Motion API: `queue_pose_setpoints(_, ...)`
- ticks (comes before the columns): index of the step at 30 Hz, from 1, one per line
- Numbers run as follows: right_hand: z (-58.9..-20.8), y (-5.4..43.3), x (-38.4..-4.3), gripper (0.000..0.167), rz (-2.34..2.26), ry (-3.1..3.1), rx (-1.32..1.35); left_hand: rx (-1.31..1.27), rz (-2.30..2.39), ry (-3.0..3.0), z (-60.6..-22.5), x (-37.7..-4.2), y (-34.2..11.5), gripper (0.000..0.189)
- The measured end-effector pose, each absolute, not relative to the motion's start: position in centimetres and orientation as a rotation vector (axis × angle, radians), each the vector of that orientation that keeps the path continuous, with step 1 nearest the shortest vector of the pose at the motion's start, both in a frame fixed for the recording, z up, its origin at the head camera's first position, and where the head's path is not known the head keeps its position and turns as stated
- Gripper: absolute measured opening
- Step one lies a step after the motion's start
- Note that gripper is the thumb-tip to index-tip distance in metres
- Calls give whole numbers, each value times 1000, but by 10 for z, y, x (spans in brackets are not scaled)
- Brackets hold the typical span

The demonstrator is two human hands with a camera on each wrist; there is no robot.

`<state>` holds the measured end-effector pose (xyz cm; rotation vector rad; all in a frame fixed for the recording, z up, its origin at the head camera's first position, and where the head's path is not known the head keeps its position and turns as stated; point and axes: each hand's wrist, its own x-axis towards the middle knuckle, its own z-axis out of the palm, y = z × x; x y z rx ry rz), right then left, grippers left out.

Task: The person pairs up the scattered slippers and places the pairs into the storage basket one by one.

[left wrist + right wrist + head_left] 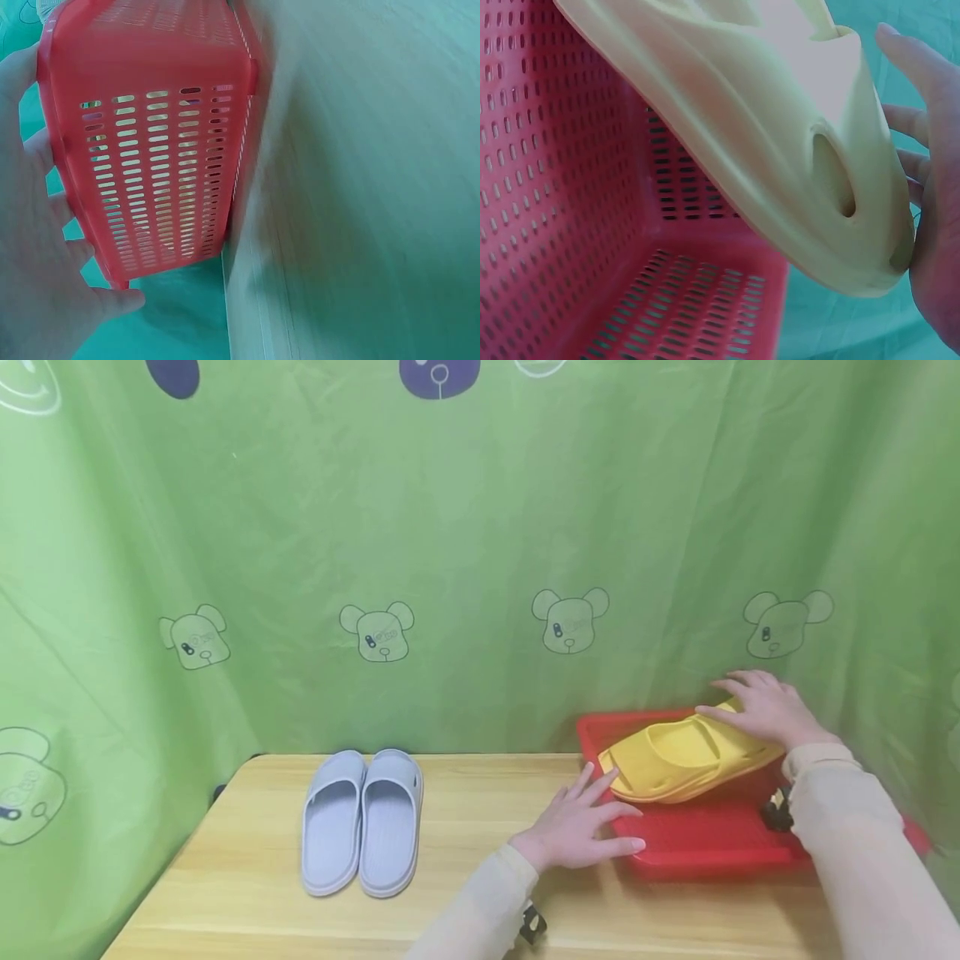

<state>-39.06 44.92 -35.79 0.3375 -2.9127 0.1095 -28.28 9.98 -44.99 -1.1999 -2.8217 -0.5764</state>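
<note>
Yellow footwear, what looks like two slippers (682, 743) fitted one into the other, lies slanted across the red basket (720, 860), its right end raised. My right hand (768, 710) is at that raised end, palm against it in the right wrist view, thumb and fingers extended. Some of its fingers are hidden behind the yellow slipper (765, 135). At the basket's left side is my left hand (573, 831), fingers spread over the rim. In the left wrist view its fingers lie along the rim of the slotted basket (157, 172).
A pair of grey slippers (360, 827) stands side by side on the wooden table (225, 860), left of the basket. Behind the table hangs a green curtain (465, 527) with bear drawings. The basket sits near the table's right side.
</note>
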Motion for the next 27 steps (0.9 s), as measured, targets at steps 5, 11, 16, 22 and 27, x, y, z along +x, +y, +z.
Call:
queue_pose_setpoints(5,-364,456,-391,77,126,-2923,320,-1199,-573,-2830,-450,-282,97,47)
queue_pose_setpoints(11,-377,464,-387,79,201,-2950,280,-1216,-580,-2833,-451,-283,95,48)
queue_pose_setpoints(16,-386,468,-389,81,253,-2949,253,-1220,-565,-2832,-449,-285,94,46)
queue_pose_setpoints(22,-394,471,-390,79,305,-2927,234,-1243,-528,-2811,-448,-287,93,46)
queue_pose_setpoints(27,-400,474,-385,75,334,-2915,238,-1261,-517,-2811,-446,-289,93,47)
